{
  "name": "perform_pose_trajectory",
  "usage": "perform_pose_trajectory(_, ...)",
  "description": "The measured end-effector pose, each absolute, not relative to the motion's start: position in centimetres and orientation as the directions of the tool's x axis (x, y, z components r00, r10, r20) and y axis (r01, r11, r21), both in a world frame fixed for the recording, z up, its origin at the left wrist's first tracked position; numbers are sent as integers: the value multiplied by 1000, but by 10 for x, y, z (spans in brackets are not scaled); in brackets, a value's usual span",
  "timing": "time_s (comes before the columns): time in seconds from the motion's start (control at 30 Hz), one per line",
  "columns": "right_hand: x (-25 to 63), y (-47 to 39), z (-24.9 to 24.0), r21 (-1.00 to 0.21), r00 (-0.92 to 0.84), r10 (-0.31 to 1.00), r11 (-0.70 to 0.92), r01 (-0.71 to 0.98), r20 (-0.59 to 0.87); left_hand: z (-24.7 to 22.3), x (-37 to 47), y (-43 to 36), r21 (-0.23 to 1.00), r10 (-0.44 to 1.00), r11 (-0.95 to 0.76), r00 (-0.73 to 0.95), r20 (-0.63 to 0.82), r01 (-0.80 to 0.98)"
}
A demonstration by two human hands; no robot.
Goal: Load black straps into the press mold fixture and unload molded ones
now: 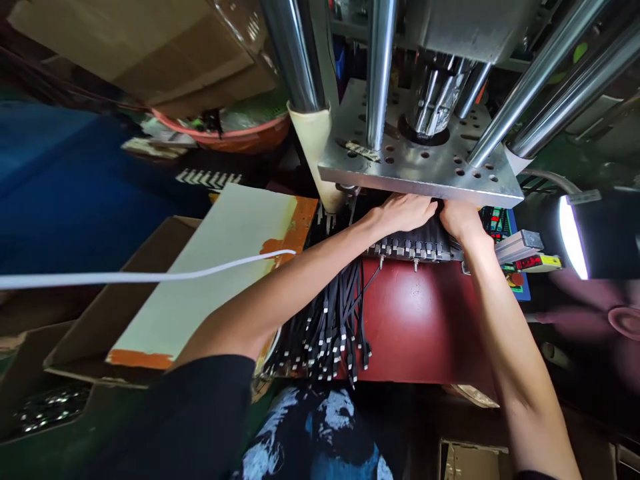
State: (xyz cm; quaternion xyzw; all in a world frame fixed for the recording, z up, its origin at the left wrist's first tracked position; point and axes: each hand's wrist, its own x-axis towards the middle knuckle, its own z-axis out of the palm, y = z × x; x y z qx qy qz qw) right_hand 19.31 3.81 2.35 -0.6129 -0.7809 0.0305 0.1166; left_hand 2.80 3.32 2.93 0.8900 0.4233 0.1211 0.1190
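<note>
Both of my hands are under the thick metal plate of a press (pixel 420 175), over a dark metal mould (pixel 407 248). A row of USB-type plugs on black cables lies along the mould's front edge. My left hand (pixel 407 212) reaches across the mould with its fingers bent together; their tips are partly hidden. Close beside it, my right hand (pixel 459 219) is curled at the mould's right end, its fingertips out of sight. What either hand grips cannot be made out. A bundle of black cables (pixel 335 320) with pale metal plug ends hangs at the left of the mould.
A red work surface (pixel 415 320) lies in front of the mould. At left a pale board (pixel 200 267) rests over a cardboard box (pixel 75 347). Steel columns (pixel 377 73) rise above. A lit lamp (pixel 573 237), a control panel (pixel 520 283) and a pink fan (pixel 620 320) stand right.
</note>
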Motion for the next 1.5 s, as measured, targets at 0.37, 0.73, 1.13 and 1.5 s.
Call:
perform_pose_trajectory(0.37,255,-367,-100,-817,893,426,-458,350,144,0,-181,-296,761,649,258,476,-593,596)
perform_pose_trajectory(0.73,237,-353,-179,-878,609,744,-452,159,-273,-162,-143,-332,828,895,446,-180,-408,339)
perform_pose_trajectory(1.13,226,-354,-188,-896,646,728,-418,151,-231,-172,-139,-339,867,924,378,-197,-328,326)
perform_pose_trajectory(1.5,210,-348,-190,-930,632,748,-349,117,-202,-184,-145,-333,887,930,361,-180,-320,288)
